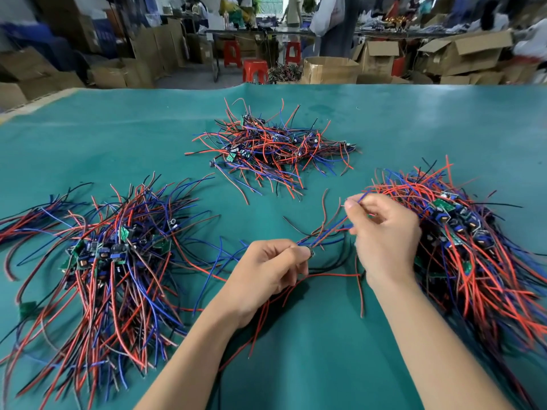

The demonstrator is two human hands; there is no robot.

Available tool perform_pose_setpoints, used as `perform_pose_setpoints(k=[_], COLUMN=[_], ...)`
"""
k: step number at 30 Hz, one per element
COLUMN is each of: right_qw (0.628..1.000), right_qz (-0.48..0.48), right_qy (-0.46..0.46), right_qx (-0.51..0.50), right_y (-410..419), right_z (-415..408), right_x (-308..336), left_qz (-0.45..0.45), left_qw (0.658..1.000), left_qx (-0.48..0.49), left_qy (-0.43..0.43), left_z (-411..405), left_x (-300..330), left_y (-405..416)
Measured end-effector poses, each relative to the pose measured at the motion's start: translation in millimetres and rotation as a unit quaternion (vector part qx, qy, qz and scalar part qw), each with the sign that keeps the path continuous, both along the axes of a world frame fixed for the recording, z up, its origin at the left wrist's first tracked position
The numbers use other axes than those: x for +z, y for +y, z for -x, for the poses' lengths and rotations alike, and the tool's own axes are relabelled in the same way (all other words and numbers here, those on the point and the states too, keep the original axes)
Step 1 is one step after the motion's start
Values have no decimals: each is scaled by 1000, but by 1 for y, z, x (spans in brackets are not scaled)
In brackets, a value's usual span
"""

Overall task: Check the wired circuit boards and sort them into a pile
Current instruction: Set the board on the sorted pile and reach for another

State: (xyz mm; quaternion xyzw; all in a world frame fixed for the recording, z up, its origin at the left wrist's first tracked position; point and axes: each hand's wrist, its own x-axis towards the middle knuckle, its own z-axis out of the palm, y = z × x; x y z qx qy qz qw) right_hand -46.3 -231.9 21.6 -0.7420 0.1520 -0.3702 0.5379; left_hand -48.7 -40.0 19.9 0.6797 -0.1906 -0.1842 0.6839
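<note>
My left hand [266, 273] pinches a small wired circuit board [310, 252] above the green mat [384, 128]; the board is mostly hidden by my fingers. Its red, blue and black wires [325, 229] fan up and right. My right hand [384, 232] pinches a blue wire of that bundle between thumb and forefinger. A large pile of wired boards [112, 253] lies at the left, another pile [461, 232] at the right beside my right hand, and a smaller tangled pile [272, 146] sits farther back in the middle.
A loose green board [28, 307] lies at the left edge. Beyond the mat's far edge stand cardboard boxes [328, 69], red stools [254, 69] and other worktables with people.
</note>
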Motion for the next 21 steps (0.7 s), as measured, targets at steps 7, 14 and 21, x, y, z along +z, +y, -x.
perform_pose_setpoints(k=[7,14,21], right_qw=[997,916,813], right_qz=[29,-400,-566], right_qy=[-8,-29,-59], right_qx=[-73,15,123], right_y=[-12,-2,-11], right_z=[3,3,9], right_x=[1,15,22], left_qz=[1,-2,45], left_qw=[1000,999,998], left_qx=[-20,-39,-6], left_qy=[3,3,44], left_z=[1,0,-3], left_x=[0,-2,-2], left_y=[1,2,1])
